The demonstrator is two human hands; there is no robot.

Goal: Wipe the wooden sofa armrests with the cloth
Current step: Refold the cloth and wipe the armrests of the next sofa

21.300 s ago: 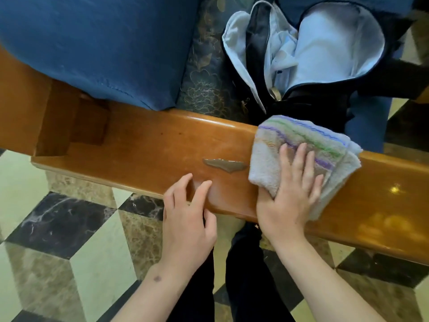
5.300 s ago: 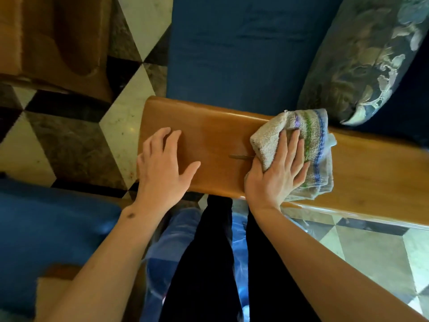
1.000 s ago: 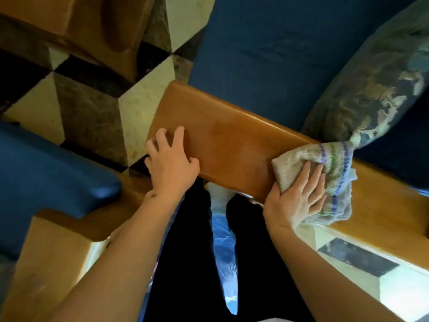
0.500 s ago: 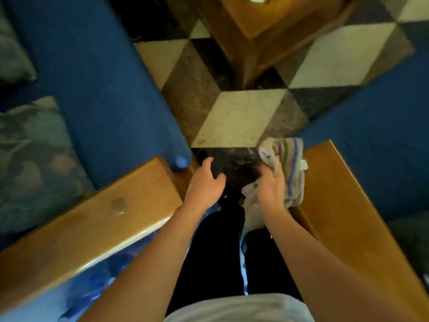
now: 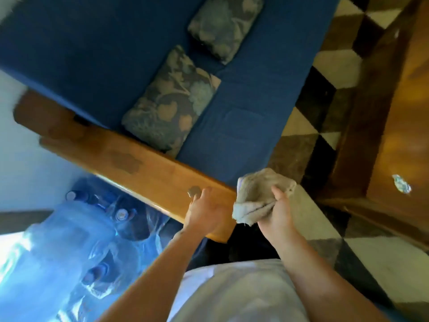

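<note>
Hands first: the left hand sits just below the middle of the frame, palm down on the near end of the wooden armrest, fingers loosely spread and not gripping anything. The right hand is right beside it, a bit to the right, fist closed around the cloth, which is bunched up into a beige wad. The cloth is held off the end of the armrest, over the floor rather than on the wood, though its left edge looks about level with the armrest's end corner. Both forearms come up from the bottom of the frame, over a pale shirt.

The armrest runs diagonally from the left edge of the frame down to the centre, and its squared-off end stops just under the left hand. Along its upper side it butts against the blue sofa seat; along its lower side there's a clear plastic bag of bottles, pretty blurry. Right of the cloth the checkered floor is open, a strip running toward the upper right, bounded by a wooden table on the far right.

Counts: two hands, one cloth, one armrest in view, two patterned cushions on the seat (one leaning at the armrest, one near the top of the frame), one table. Can't count the bottles, too smeared.
</note>
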